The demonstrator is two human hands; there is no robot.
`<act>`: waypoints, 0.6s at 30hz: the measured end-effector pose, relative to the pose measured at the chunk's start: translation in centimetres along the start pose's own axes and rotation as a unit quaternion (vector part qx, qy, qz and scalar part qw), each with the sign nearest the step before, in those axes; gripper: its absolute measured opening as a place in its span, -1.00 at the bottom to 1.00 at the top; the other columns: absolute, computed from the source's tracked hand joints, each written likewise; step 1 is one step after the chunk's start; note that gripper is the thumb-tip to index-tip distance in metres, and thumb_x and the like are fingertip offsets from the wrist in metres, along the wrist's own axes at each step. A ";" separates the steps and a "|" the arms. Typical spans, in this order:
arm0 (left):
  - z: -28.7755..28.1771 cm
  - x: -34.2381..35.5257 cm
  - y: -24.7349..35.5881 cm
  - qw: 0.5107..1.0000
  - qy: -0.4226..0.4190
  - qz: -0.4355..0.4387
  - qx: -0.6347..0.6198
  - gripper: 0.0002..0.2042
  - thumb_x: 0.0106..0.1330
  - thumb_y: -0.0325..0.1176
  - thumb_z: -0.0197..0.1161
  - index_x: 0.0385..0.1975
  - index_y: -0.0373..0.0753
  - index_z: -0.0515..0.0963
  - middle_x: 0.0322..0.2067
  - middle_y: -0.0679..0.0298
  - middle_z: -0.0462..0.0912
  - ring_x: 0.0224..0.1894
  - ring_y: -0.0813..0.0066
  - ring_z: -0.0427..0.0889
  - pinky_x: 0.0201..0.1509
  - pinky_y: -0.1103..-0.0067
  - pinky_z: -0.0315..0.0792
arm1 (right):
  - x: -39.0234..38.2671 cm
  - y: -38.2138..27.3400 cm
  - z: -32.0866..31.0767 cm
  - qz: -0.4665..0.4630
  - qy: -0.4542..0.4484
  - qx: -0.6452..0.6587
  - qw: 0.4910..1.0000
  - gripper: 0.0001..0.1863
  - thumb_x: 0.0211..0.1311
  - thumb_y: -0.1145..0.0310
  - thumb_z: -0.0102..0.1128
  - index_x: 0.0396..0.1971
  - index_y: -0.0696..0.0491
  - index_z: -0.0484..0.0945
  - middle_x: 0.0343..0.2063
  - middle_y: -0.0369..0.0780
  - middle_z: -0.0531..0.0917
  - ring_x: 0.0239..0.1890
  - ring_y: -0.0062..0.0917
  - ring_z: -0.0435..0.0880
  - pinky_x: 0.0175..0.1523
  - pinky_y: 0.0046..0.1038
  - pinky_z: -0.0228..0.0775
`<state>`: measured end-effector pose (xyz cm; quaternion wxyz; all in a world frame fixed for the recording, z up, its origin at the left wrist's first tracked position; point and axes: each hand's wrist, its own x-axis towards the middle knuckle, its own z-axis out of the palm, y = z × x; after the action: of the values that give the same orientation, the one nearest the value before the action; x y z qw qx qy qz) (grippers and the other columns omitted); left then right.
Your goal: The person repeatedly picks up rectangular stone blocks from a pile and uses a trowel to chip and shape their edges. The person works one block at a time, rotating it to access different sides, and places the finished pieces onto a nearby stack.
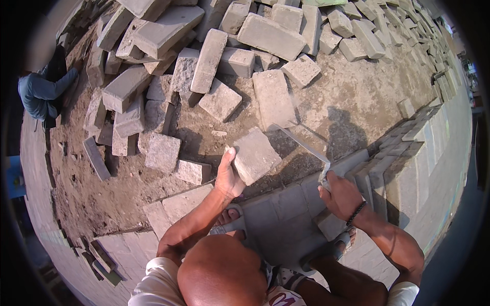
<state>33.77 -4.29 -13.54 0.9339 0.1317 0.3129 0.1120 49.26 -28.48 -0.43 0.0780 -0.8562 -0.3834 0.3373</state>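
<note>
Head (222, 270) | red-printed shirt (286, 299) | left hand (228, 177): grips block (256, 155) | right hand (343, 196): metal tool (306, 146)

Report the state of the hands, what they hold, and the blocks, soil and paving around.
Left hand: closed, gripping
Held block: gripped at its left side; lifted or resting, unclear
Right hand: closed, gripping
Bladed tool: in the right hand, pointing forward-left
Loose blocks: heaped, jumbled
Soil: exposed
Laid paving: close-fitted

Bare brown dirt ground (87, 199) carries heaped, scattered grey blocks (272, 36).
</note>
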 end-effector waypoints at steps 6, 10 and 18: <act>1.2 0.5 -0.2 0.997 -0.021 -0.057 -0.039 -0.38 0.18 -0.01 0.37 0.18 -0.16 0.38 0.13 0.15 0.50 0.19 0.13 0.47 0.28 0.11 0.35 | -2.5 -1.8 2.1 -0.055 -0.042 -0.035 0.997 -0.67 0.27 0.22 0.17 -0.23 0.20 0.38 -0.35 0.03 0.60 -0.40 0.06 0.62 -0.28 -0.05 0.46; -0.7 0.8 0.3 0.999 0.038 -0.002 -0.008 -0.42 0.15 -0.04 0.40 0.14 -0.12 0.41 0.11 0.18 0.51 0.18 0.13 0.48 0.29 0.11 0.34 | -0.1 -1.1 1.7 -0.026 -0.007 0.011 1.000 -0.67 0.26 0.23 0.17 -0.23 0.19 0.38 -0.36 0.06 0.60 -0.38 0.06 0.62 -0.24 -0.03 0.45; -0.1 0.7 0.0 1.000 -0.002 0.009 0.025 -0.13 0.20 0.33 0.18 0.33 -0.25 0.24 0.27 0.07 0.39 0.30 0.07 0.37 0.36 0.10 0.25 | 0.6 -0.9 1.8 -0.008 -0.024 0.002 1.000 -0.68 0.27 0.22 0.14 -0.20 0.17 0.38 -0.37 0.06 0.63 -0.33 0.06 0.65 -0.19 -0.04 0.49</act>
<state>34.23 -4.01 -14.05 0.9300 0.1582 0.3124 0.1122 47.80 -27.67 -1.77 0.0734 -0.8449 -0.3908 0.3578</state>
